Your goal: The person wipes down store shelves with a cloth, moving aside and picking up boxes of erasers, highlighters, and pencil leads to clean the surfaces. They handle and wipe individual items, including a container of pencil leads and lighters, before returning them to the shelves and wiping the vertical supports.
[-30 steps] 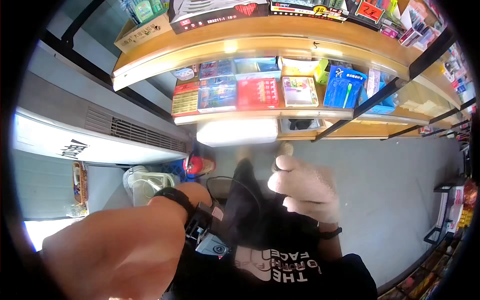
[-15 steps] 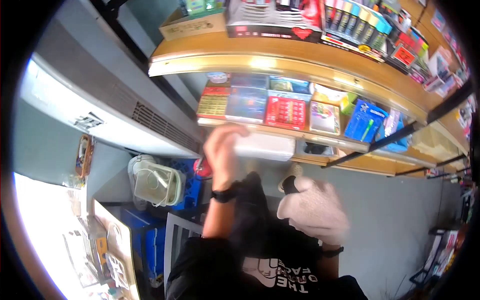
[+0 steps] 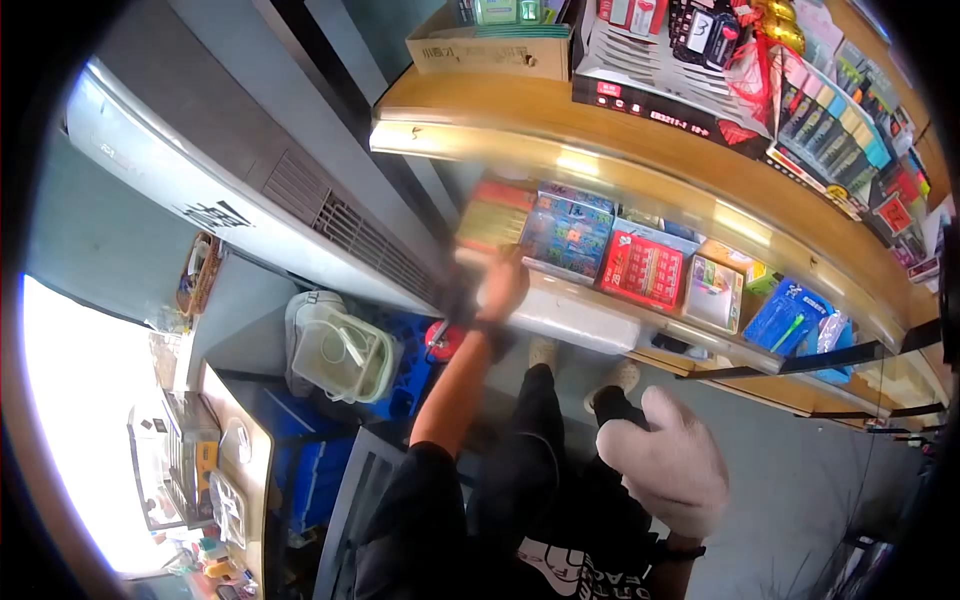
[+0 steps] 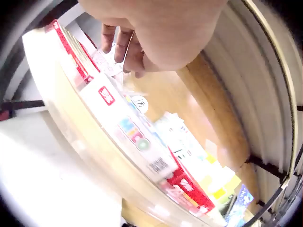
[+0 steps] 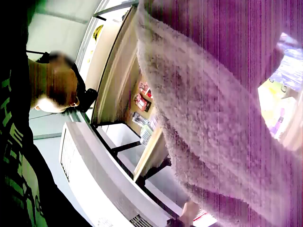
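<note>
Fuzzy cloth [image 3: 670,470] at four o'clock is hiding the right hand's grip; at two, a white-fronted box [image 4: 124,130] is holding blue packs [image 3: 568,235]; the left hand [image 3: 507,285], grip unclear, is reaching nearer it than before

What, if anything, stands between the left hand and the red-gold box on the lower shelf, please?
Nothing visible does: in the head view, the left hand is beside the red-gold box, at its near edge; blur hides any contact.
</note>
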{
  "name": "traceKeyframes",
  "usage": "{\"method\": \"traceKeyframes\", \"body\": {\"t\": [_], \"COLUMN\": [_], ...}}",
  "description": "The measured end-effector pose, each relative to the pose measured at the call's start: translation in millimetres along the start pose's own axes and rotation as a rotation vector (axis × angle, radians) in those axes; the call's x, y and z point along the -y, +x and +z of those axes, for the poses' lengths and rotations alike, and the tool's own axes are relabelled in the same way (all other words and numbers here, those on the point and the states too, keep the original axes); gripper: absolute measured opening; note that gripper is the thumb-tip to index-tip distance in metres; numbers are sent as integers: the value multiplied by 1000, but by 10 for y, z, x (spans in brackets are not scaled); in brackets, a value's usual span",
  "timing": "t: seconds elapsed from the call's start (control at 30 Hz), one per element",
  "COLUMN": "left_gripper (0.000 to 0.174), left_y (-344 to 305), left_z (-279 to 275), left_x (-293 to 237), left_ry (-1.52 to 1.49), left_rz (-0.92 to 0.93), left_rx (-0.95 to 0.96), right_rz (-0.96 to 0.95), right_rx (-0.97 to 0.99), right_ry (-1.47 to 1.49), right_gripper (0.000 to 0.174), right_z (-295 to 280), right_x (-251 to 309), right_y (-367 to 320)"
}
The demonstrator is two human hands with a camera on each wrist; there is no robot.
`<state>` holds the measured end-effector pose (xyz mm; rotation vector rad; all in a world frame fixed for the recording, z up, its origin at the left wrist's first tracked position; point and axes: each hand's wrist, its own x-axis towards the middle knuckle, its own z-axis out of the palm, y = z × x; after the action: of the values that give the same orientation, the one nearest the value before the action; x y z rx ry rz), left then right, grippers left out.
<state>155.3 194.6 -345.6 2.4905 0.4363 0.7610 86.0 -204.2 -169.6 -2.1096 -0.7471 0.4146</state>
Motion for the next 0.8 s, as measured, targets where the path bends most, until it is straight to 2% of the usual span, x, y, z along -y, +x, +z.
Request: {"method": "traceKeyframes", "body": {"t": [0.1,0.17,0.23,0.37,0.53,0.63,0.73,0.8], "left_gripper": [35,41,35,24,43,52,40,37], "left_y": [407,589,744,1011,1032,1101,1106,1051], "left_z": [159,51,106,125,308,302,643,272], "left_x": [500,430,577,697,873,916,1382,907], "left_ry": [96,84,99,449,199,288,200,373], "left_rz": [24,91,231,239,117,4,139,264], "left_rx": [40,42,98,335,163,384,355,230], "right_rz": [25,50,72,96,118,105,79,54], "right_rx": [6,13,9,3,-7,-20,-43,-58], "right_ry": [-15,-27,-35,-39,-37,-31,-11,13], "right_gripper": [41,41,41,41,42,42,43,43], "right_z": [-38,-57,-87,-105,-112,-107,-130,-156], "right_x": [2,-11,-8,-21,-27,-39,-75,-92], "right_y": [80,132,207,180,59,61,79,14]}}
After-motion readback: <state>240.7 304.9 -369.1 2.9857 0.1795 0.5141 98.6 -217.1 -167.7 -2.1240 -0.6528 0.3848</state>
